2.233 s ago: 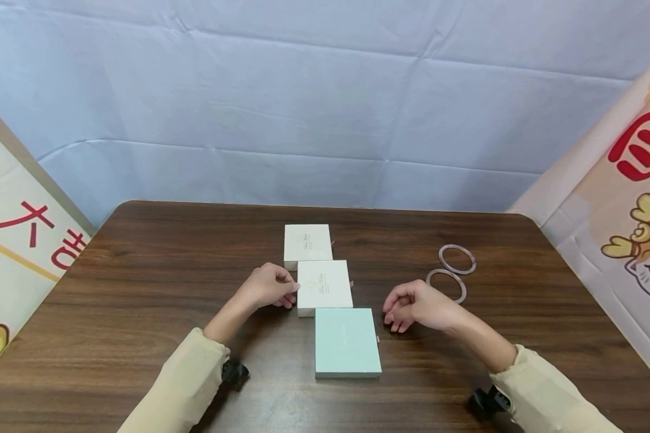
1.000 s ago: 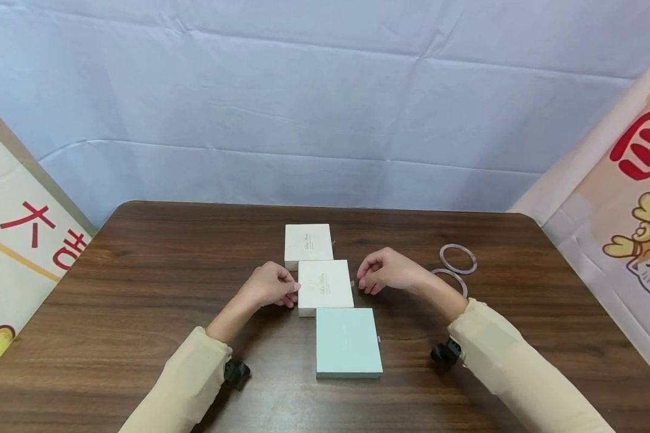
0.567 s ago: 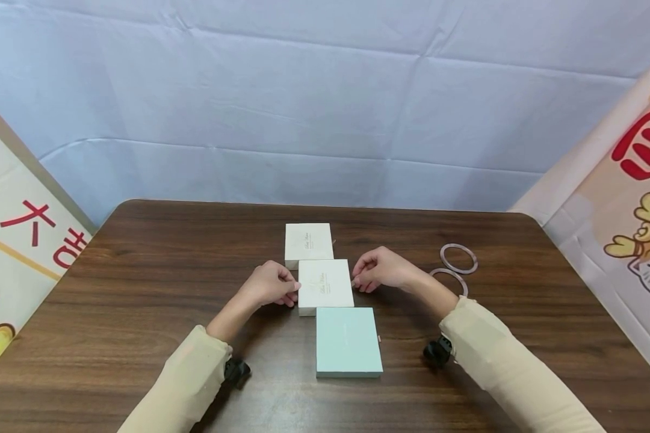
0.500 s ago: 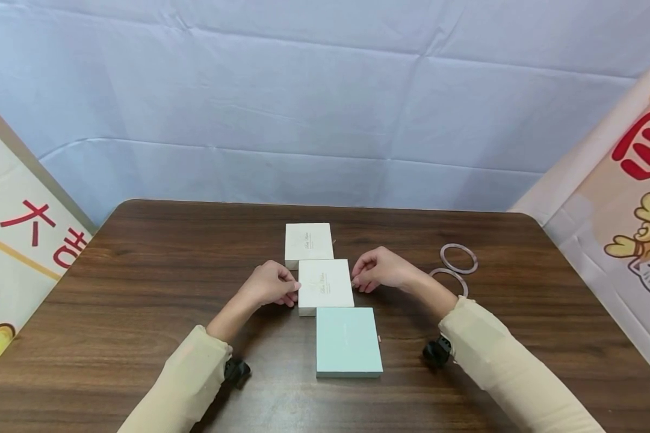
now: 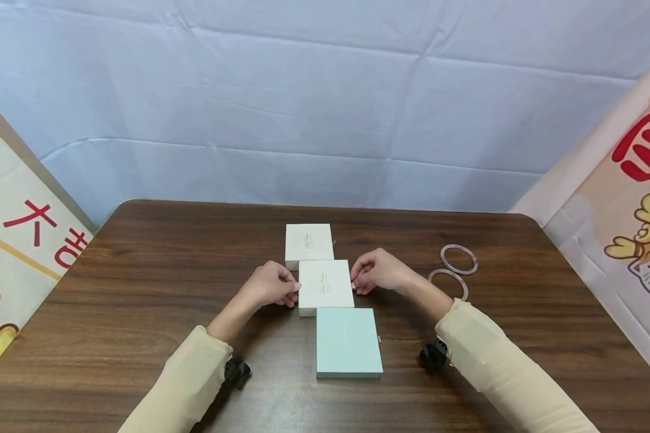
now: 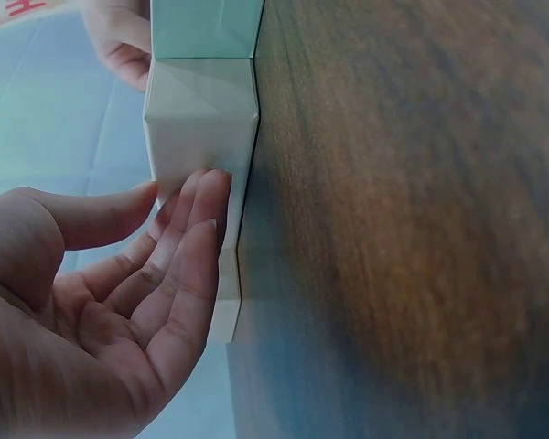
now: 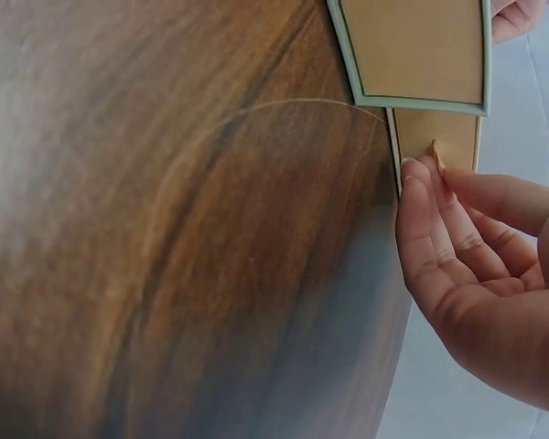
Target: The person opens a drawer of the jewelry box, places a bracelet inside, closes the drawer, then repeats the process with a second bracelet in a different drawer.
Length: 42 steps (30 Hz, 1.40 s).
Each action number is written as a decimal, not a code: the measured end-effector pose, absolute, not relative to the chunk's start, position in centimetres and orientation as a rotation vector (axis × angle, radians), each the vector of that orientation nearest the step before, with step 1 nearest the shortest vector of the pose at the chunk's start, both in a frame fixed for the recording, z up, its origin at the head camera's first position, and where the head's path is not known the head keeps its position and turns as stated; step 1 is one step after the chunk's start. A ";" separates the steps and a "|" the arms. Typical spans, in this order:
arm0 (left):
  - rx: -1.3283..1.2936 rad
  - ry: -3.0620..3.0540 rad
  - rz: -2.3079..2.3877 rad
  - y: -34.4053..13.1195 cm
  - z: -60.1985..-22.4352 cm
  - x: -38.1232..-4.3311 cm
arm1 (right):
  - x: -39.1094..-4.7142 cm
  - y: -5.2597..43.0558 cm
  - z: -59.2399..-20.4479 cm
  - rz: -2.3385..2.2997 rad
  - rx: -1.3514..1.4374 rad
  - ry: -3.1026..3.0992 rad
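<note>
The middle white box point(image 5: 326, 287), with gold lettering on its lid, lies between both hands. My left hand point(image 5: 271, 284) rests its fingertips on the box's left side, thumb at the top edge; in the left wrist view its fingers point(image 6: 194, 265) are fairly straight and not wrapped round the box. On the opposite side my right hand point(image 5: 381, 270) pinches a small ribbon pull tab point(image 7: 436, 154) between thumb and index finger. That tab sticks out of the box's tan drawer front point(image 7: 457, 133). A mint green box point(image 5: 349, 343) sits nearer, a second white box point(image 5: 309, 242) farther off.
Two pale ring-shaped bangles, a far one point(image 5: 443, 255) and a near one point(image 5: 465, 291), lie to the right of my right hand on the dark wooden table point(image 5: 141, 288). A light blue cloth point(image 5: 303, 102) hangs behind the table, with printed banners at both sides.
My right hand has moved left and away from me, from beside the mint green box to the middle white box's ribbon pull tab, which it now pinches. My left hand stays in place.
</note>
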<state>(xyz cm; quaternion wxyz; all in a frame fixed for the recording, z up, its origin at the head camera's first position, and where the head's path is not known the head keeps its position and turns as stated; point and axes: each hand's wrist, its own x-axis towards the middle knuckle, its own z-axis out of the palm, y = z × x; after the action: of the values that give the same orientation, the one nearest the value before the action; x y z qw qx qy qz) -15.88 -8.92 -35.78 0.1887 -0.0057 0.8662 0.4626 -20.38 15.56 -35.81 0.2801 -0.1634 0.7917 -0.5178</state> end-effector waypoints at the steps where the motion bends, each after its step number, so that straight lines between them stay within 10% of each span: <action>1: -0.015 2.436 1.300 -8.9 -35.8 -15.9 | -20.3 15.5 -35.8 -1.389 -0.430 2.124; 42: -0.035 2.467 1.265 -8.7 -35.7 -15.8 | -19.9 15.6 -35.8 -1.395 -0.264 2.147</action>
<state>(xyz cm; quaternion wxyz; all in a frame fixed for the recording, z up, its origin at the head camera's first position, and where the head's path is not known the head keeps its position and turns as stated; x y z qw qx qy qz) -15.81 -8.66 -35.71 0.1832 -0.0124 0.8747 0.4485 -19.94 15.56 -35.83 0.2799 -0.0985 0.8008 -0.5203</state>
